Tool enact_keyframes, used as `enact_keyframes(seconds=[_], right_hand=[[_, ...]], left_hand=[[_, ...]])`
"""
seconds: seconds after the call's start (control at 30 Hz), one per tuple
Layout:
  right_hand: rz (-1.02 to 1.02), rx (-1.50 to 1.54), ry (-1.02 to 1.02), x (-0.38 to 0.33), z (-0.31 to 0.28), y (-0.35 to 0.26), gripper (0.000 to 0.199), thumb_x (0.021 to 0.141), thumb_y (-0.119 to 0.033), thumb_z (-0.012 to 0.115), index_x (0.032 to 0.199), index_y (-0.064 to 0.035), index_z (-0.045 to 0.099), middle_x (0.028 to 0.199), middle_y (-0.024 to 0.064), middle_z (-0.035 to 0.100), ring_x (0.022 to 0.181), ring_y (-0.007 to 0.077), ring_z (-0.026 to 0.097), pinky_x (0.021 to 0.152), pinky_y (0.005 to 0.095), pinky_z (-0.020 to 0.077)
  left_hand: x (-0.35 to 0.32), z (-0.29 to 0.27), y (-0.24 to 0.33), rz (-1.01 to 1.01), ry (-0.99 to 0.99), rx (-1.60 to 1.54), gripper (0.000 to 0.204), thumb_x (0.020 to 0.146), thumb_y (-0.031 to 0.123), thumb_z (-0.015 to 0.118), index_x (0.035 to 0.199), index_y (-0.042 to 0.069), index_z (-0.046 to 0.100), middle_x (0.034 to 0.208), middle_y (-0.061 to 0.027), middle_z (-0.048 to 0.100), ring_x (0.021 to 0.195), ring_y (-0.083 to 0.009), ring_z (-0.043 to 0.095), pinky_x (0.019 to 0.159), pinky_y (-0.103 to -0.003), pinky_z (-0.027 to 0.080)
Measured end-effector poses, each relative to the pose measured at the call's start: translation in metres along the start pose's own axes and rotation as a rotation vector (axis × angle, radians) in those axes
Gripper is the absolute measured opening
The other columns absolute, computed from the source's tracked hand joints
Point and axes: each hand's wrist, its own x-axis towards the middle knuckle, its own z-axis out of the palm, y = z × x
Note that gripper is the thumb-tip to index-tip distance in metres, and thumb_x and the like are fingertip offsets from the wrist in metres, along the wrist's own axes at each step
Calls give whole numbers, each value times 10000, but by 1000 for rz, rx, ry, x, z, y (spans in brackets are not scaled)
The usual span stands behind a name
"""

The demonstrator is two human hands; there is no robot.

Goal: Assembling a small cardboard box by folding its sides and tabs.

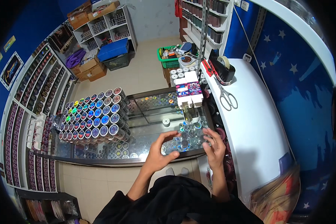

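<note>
My left hand (158, 155) hovers over the near edge of the glass-topped display counter (149, 125), its thumb and fingers apart with nothing between them. To its right, my right hand (215, 149) is raised too, fingers bent but spread, and it holds nothing. Beyond the gap between them, small round clear containers (192, 141) show in or through the glass. A small white roll (166, 122) stands alone on the counter. Farther back is a stack of white boxes (189, 98) with a colourful printed panel, beside a small clear container (191, 115).
Rows of stacked round tins (97, 117) with shiny lids cover the counter's left part. On the white table (257, 130) at right lie scissors (227, 99) near a black tape dispenser (222, 69). White rolls (177, 74) and a green basket (168, 56) stand behind; shelves (37, 82) line the left wall.
</note>
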Motion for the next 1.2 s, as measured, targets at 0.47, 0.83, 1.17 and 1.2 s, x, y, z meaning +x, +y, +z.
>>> enact_keyframes(seconds=[0.47, 0.83, 1.17, 1.2], right_hand=[[4, -763, 245, 150, 30, 147, 480, 870, -164, 722, 1274, 13, 535, 1277, 214, 550, 1187, 416, 528, 1033, 487, 416], [198, -704, 316, 187, 25, 188, 533, 878, -143, 672, 1346, 9, 469, 1325, 232, 497, 1224, 416, 502, 1043, 469, 413], [198, -626, 338, 184, 27, 181, 542, 870, -175, 693, 1341, 15, 503, 1324, 212, 500, 1238, 391, 513, 1064, 443, 414], [179, -624, 354, 186, 27, 180, 546, 870, -192, 700, 1338, 19, 511, 1323, 207, 504, 1237, 388, 513, 1061, 441, 416]], left_hand=[[192, 1, -151, -155, 505, 393, 420, 845, 396, 776, 1001, 20, 675, 914, -113, 703, 878, -241, 684, 787, -358, 527], [231, 13, -216, -532, 490, 595, 569, 708, 453, 867, 1033, 38, 655, 1010, -168, 704, 983, -338, 685, 852, -444, 534], [230, 6, -223, -551, 624, 591, 425, 757, 373, 850, 962, 60, 647, 850, -97, 708, 823, -278, 694, 769, -405, 536], [233, 4, -224, -554, 630, 583, 411, 773, 362, 837, 974, 62, 643, 868, -98, 712, 844, -280, 695, 786, -408, 535]])
